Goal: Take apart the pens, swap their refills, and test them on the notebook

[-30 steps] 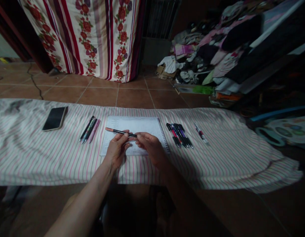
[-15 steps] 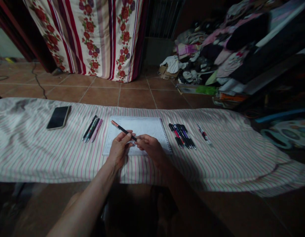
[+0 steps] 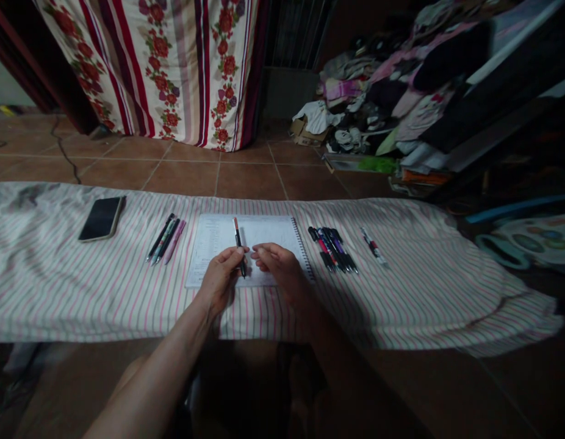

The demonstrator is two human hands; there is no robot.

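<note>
Between the thumb and fingers of my left hand [image 3: 219, 275] is a black pen [image 3: 237, 233] with an orange-brown upper part. Its tip points down toward me, over the open spiral notebook [image 3: 271, 230], whose pages carry faint writing. My right hand [image 3: 282, 268] hovers just right of the pen, apart from it, its fingers loosely bent and nothing seen in them. Left of the notebook lie several pens [image 3: 166, 239] side by side. To its right is another group of pens [image 3: 332, 249], with a single white, red and black pen [image 3: 374, 247] farther right.
A striped cloth [image 3: 104, 292] covers the low table. The phone [image 3: 102, 218] lies on its left part. Beyond are the tiled floor [image 3: 246, 178], a floral curtain [image 3: 186, 73] and a heap of clothes [image 3: 356, 97] at the back right.
The pen has swung from a slant to nearly upright in the picture, in my left hand. My right hand has let go of its lower end. The view has shifted slightly.
</note>
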